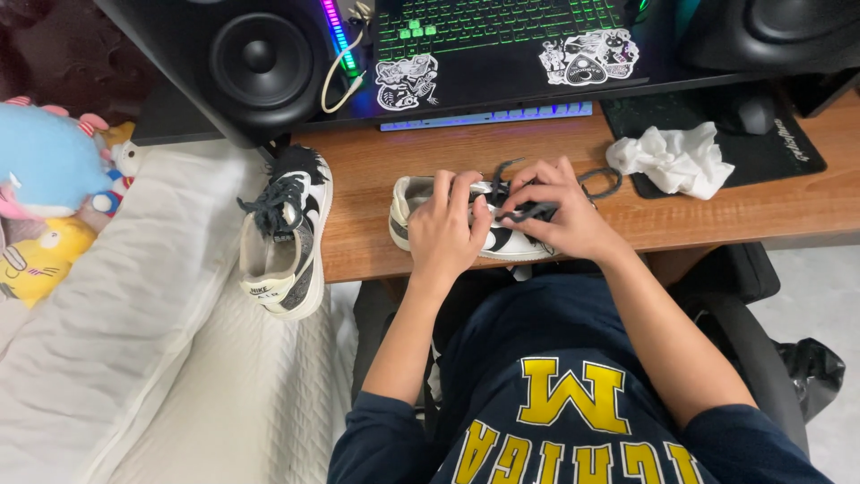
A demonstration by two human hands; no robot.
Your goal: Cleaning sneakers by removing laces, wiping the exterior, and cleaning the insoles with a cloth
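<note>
A white and black sneaker point(414, 199) lies on its side near the front edge of the wooden desk point(717, 202). My left hand point(445, 229) presses down on its middle. My right hand point(560, 208) pinches the black shoelace point(598, 182) over the shoe's tongue, and loops of lace trail to the right. The matching second sneaker point(285, 235), laced in black, rests at the desk's left corner, half over the white bed.
A crumpled white tissue point(674, 159) lies on a black mouse pad point(717, 134) with a mouse point(757, 115). A backlit keyboard point(497, 27), two black speakers point(260, 58) and a lit strip stand behind. Plush toys point(49, 170) sit on the white bedding point(134, 358) at left.
</note>
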